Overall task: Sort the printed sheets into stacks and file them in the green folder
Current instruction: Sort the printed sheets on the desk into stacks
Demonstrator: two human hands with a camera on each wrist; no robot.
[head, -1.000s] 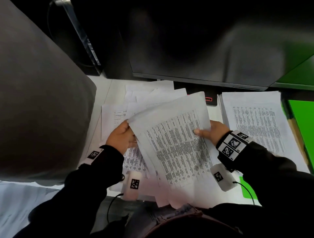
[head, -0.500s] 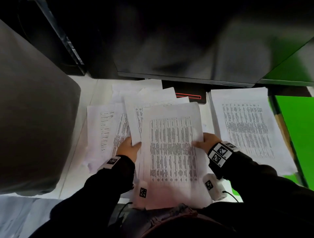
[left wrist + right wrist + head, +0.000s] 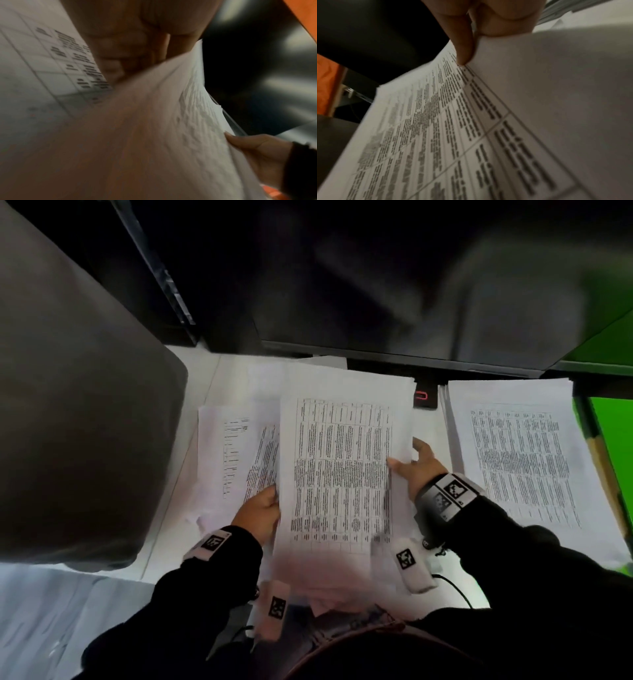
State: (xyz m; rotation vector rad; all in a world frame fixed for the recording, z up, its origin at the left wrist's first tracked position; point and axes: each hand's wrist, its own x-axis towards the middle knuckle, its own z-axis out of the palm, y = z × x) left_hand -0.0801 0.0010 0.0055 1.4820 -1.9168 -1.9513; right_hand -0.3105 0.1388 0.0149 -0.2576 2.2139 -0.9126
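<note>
A bundle of printed sheets (image 3: 339,474) with dense tables sits upright between both hands at the desk's middle. My left hand (image 3: 270,501) grips its left edge, with the fingers (image 3: 118,56) curled against the paper (image 3: 154,121) in the left wrist view. My right hand (image 3: 402,462) pinches the right edge. In the right wrist view its thumb (image 3: 464,51) presses on top of the sheets (image 3: 453,135). A sorted stack (image 3: 520,460) lies to the right, and the green folder (image 3: 613,440) shows beyond it at the right edge.
Loose printed sheets (image 3: 233,453) lie fanned under and left of the bundle. A dark monitor (image 3: 376,285) overhangs the back of the white desk (image 3: 191,412), with a black base bearing a red mark (image 3: 424,397). A large grey rounded object (image 3: 68,422) fills the left.
The bundle has turned from slanted to square with the desk and moved farther from me. Both hands stayed on its edges.
</note>
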